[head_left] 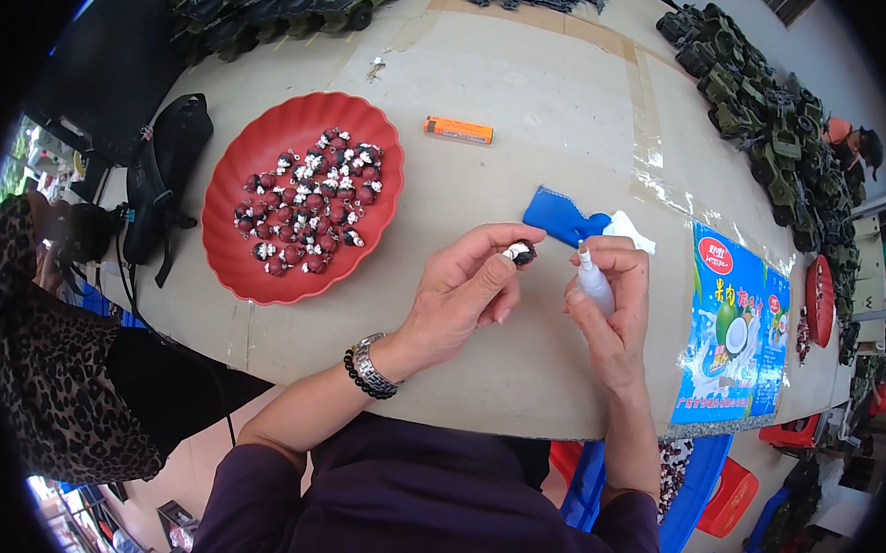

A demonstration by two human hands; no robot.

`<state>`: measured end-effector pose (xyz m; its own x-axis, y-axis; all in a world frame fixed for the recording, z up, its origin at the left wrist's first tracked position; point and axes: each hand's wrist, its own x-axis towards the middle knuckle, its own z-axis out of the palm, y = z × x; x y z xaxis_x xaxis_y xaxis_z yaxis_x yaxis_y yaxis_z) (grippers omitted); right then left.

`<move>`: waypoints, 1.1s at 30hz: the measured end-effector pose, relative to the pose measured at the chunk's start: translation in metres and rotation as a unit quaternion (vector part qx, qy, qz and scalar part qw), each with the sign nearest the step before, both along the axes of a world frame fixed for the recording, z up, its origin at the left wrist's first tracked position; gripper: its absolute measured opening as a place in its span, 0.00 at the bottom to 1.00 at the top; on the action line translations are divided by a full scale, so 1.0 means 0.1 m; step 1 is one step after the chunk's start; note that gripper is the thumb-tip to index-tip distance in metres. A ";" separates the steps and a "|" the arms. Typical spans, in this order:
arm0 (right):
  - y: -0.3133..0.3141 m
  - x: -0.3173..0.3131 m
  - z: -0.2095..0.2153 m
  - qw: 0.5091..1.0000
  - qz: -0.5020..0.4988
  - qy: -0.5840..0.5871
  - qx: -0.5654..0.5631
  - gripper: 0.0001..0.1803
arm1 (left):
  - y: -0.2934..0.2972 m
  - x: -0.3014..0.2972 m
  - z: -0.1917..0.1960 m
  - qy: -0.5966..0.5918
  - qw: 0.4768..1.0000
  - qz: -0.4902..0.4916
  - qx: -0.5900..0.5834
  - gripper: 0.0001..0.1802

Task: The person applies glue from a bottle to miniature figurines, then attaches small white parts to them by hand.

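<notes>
My left hand (454, 294) is closed, pinching a small round charm (523, 254) in black and white between thumb and fingertips. Just to its right, my right hand (618, 318) wraps round a small pale squeeze bottle (594, 286) held upright, narrow tip up. A gap separates the bottle's tip from the charm. To the left stands a scalloped red bowl (224, 187) with many similar charms (311, 198) in dark red, black and white, some with metal loops.
An orange box (458, 130) lies beyond my hands. Blue cloth (557, 215) and a white scrap (631, 231) sit behind the bottle. A blue printed sheet (732, 323) covers the right edge. Green toy vehicles (752, 115) line the far right. A person in leopard print (71, 362) is at left.
</notes>
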<state>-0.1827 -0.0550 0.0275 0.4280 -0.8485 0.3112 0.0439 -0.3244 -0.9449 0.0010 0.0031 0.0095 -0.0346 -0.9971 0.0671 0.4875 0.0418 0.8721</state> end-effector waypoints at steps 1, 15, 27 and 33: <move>0.00 -0.01 0.01 1.000 -0.012 0.014 -0.023 0.17 | 0.01 0.00 0.00 -0.003 1.000 0.001 0.001 0.23; -0.02 0.00 -0.02 0.987 -0.072 0.067 -0.128 0.18 | -0.02 0.03 0.02 0.016 0.999 0.038 0.010 0.25; -0.03 0.02 -0.05 0.983 -0.067 0.074 -0.151 0.18 | -0.01 0.03 0.02 0.018 0.999 0.033 0.021 0.25; -0.03 0.02 -0.05 0.983 -0.071 0.078 -0.147 0.18 | -0.01 0.03 0.01 0.018 0.999 0.035 0.015 0.24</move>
<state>-0.1812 -0.0577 0.0226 0.3744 -0.7859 0.4921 -0.1599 -0.5775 -0.8006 0.0040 0.0022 0.0110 0.0376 -0.9986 0.0381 0.5154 0.0520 0.8554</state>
